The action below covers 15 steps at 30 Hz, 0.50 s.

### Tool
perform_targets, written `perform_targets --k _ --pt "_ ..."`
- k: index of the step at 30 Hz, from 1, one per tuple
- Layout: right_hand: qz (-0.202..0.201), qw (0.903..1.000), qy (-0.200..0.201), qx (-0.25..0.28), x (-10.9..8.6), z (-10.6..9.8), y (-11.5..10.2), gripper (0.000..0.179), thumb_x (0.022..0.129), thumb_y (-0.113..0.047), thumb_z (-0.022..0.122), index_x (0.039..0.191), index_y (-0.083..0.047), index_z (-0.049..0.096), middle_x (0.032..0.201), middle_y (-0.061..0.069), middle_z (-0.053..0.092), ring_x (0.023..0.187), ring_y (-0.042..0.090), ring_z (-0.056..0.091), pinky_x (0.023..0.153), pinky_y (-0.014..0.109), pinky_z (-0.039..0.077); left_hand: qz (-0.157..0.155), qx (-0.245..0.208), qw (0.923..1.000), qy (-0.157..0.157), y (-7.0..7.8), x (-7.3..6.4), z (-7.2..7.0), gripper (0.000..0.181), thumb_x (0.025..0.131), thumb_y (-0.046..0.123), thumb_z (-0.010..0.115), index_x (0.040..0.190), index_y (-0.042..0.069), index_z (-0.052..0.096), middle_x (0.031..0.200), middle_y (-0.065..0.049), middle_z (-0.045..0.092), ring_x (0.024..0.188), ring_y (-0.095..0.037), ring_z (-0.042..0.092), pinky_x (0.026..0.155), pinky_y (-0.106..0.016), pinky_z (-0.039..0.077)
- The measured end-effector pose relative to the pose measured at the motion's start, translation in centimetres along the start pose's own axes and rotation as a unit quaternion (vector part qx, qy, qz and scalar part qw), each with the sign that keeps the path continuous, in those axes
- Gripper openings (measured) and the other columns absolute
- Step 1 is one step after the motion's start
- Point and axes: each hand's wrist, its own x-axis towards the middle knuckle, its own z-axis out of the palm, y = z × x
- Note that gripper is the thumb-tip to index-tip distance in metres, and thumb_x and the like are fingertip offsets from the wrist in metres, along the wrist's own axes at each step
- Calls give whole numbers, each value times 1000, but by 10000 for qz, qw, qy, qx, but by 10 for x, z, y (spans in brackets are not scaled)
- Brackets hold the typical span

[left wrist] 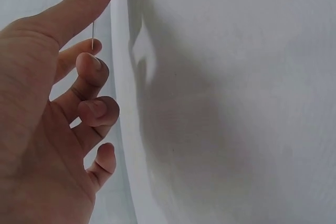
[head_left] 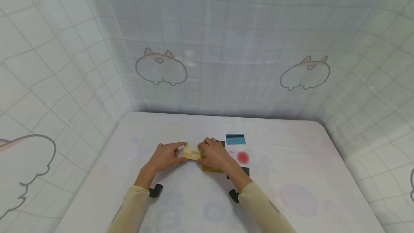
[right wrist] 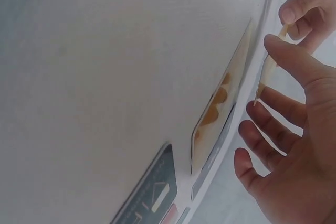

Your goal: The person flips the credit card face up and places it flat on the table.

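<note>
A pale yellow card (head_left: 191,152) is held between both hands just over the table. My left hand (head_left: 166,156) pinches its left edge between thumb and index finger, while the other fingers curl loosely. At the opposite edge my right hand (head_left: 214,154) grips the card with thumb and fingertips, hiding part of it. The left wrist view shows that card (left wrist: 93,34) edge-on as a thin line. Under and beside the right hand lie a gold card (head_left: 212,169) and a dark card (head_left: 221,143), both partly covered.
Right of the right hand lie a blue card (head_left: 235,139) with a black stripe, a card with a red circle (head_left: 242,157) and a black card (head_left: 246,171), partly behind the wrist. The white table (head_left: 291,154) meets grid-patterned curtains (head_left: 226,92) at its back and sides.
</note>
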Motion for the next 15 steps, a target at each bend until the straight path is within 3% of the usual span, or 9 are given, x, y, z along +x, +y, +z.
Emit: perform_targets --k 6,15 --pt "-18 9999 -123 -6 5 2 -2 56 87 -51 75 133 -21 64 127 -2 57 116 18 50 101 43 44 -141 53 9998 -106 -3 1 0 63 83 48 81 139 27 60 67 10 49 58 -9 42 77 -41 28" --pt "-17 9997 -241 -57 9 3 -4 56 85 -53 76 131 -22 65 125 -2 57 118 18 50 103 47 44 -105 113 9996 -253 -4 1 1 60 86 43 79 139 21 62 65 10 48 58 -8 41 73 -40 27"
